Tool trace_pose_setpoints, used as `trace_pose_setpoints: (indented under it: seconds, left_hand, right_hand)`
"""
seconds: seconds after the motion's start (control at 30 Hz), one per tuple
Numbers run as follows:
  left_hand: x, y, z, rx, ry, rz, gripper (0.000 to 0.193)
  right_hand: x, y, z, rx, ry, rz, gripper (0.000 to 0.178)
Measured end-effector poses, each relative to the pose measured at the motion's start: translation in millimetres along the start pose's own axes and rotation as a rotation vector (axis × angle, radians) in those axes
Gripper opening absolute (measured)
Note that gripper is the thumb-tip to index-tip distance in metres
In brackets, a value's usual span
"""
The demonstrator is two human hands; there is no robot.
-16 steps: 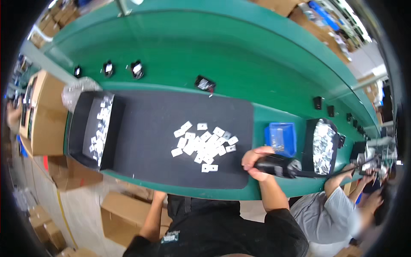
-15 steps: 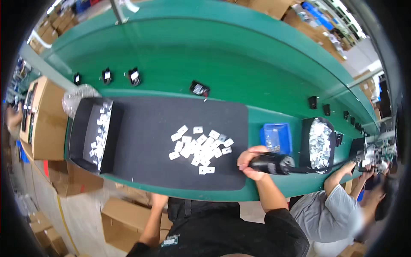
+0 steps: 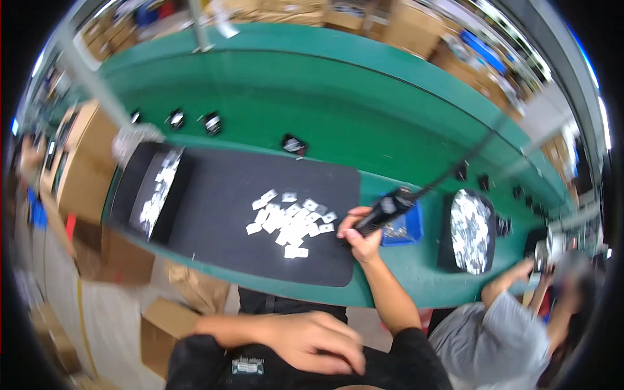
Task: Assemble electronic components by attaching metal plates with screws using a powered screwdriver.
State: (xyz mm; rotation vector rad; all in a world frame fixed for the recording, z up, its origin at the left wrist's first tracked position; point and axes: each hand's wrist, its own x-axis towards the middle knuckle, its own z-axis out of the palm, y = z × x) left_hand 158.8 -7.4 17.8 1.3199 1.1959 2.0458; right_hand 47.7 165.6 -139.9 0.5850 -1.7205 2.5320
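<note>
My right hand (image 3: 364,240) is closed around the lower body of a black two-way radio (image 3: 388,209). The radio tilts up and to the right, and its long thin antenna reaches over the green surface behind. My left hand (image 3: 318,341) is held across my torso, slightly blurred, its fingers loosely extended with nothing in them. Left of the radio, a pile of small white square pieces (image 3: 289,221) lies on the black mat (image 3: 221,240). Just behind my right hand sits a blue tray (image 3: 416,227) with small parts inside.
A black bin (image 3: 175,214) with white pieces stands at the left, near a cardboard box (image 3: 88,162). Another black bin (image 3: 448,253) full of whitish pieces is at the right. Several small black units (image 3: 294,144) rest on the green surface. A co-worker in a grey shirt (image 3: 494,338) works at the right.
My right hand has swung the radio from level to tilted upward. My left hand has come up from beside the bench to across my torso. The view has shifted slightly.
</note>
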Motion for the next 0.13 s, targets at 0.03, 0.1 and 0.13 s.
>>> trace_pose_setpoints:
  seconds: [0.03, 0.1, 0.13]
  left_hand:
    - [25.4, -0.6, 6.4, -0.082, -0.094, 0.159, 0.013]
    - [63.6, -17.3, 21.1, -0.124, -0.366, 0.303, 0.025]
    - [58.5, -18.3, 22.0, -0.081, -0.275, 0.32, 0.025]
  right_hand:
    - [0.2, 0.7, -1.7, -0.016, 0.042, -0.022, 0.047]
    - [1.7, -6.9, 2.4, 0.037, 0.061, -0.073, 0.049]
    - [0.9, -5.7, 0.1, 0.041, 0.059, -0.122, 0.049]
